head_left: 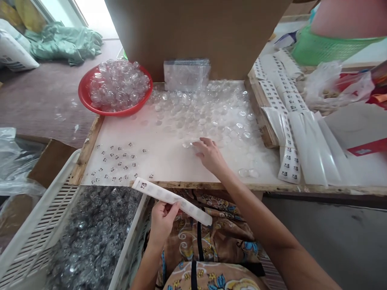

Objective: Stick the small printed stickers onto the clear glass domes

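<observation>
My left hand (165, 219) pinches a white sticker strip (190, 209) between thumb and fingers, near the table's front edge. One small panda-like print shows at the strip's far left end. Over the white tabletop (163, 161), my right hand (208, 155) reaches out with its fingers apart. Its fingertips are beside a clear round piece (186, 144); whether they touch it I cannot tell. Many more clear pieces (208, 106) lie scattered farther back. At the left of the table lie several clear pieces with printed figures (119, 163).
A red bowl (83, 94) heaped with clear pieces stands at the back left. Below it is a white crate (39, 225) full of printed clear pieces. Sticker strips (290, 155) lie at the right beyond a wooden rail (261, 112). A cardboard panel (196, 32) rises behind.
</observation>
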A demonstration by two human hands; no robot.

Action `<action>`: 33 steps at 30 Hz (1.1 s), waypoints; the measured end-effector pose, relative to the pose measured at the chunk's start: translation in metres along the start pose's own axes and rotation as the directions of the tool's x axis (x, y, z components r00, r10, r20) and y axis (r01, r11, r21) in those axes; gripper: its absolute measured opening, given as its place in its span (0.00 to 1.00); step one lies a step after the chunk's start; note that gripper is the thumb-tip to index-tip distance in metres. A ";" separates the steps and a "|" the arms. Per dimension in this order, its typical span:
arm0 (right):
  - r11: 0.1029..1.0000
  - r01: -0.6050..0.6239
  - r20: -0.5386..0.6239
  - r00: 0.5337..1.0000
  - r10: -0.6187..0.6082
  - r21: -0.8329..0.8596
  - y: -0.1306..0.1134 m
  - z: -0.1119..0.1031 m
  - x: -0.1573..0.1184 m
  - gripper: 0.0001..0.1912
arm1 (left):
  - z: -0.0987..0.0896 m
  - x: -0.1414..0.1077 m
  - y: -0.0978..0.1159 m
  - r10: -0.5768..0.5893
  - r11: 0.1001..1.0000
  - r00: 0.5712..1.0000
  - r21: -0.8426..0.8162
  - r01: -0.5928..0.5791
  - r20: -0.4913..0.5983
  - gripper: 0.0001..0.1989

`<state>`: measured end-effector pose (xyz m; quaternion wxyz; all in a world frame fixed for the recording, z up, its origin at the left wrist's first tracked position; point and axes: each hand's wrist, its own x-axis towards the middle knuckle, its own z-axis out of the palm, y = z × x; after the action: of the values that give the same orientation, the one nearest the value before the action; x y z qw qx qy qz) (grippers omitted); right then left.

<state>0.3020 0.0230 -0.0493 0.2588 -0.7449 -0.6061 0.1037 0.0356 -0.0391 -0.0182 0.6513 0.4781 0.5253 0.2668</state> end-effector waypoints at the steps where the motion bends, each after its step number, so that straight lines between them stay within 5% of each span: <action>1: 0.999 0.024 0.009 1.000 -0.024 0.022 -0.002 0.001 0.002 0.23 | 0.000 -0.001 0.001 -0.002 1.000 1.000 0.000 0.002 -0.012 0.16; 8: 0.992 -0.056 0.024 0.998 0.054 0.113 0.001 -0.017 -0.009 0.18 | -0.002 -0.003 0.002 -0.024 1.000 0.999 -0.003 0.024 -0.038 0.15; 13: 0.996 0.052 -0.065 0.997 -0.048 0.073 -0.023 -0.021 -0.014 0.11 | 0.001 0.001 0.006 -0.051 0.998 0.999 -0.037 0.051 -0.007 0.14; 23: 0.998 0.030 0.292 0.956 -0.013 -0.054 -0.072 -0.002 -0.009 0.10 | -0.008 0.002 0.006 -0.006 1.000 0.997 -0.025 0.004 -0.082 0.14; 29: 0.994 0.015 0.207 0.978 0.008 -0.111 -0.079 -0.007 0.019 0.13 | -0.007 0.003 0.001 -0.011 0.997 0.999 -0.073 0.008 -0.044 0.13; 33: 0.983 0.004 0.291 0.955 0.051 -0.186 -0.074 0.000 0.032 0.14 | -0.009 0.002 0.000 -0.005 0.996 0.998 -0.088 0.000 -0.056 0.13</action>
<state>0.2467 0.0634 -0.0059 0.0943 -0.7491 -0.6359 0.1601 0.0274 -0.0343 -0.0192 0.6570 0.4409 0.5317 0.3022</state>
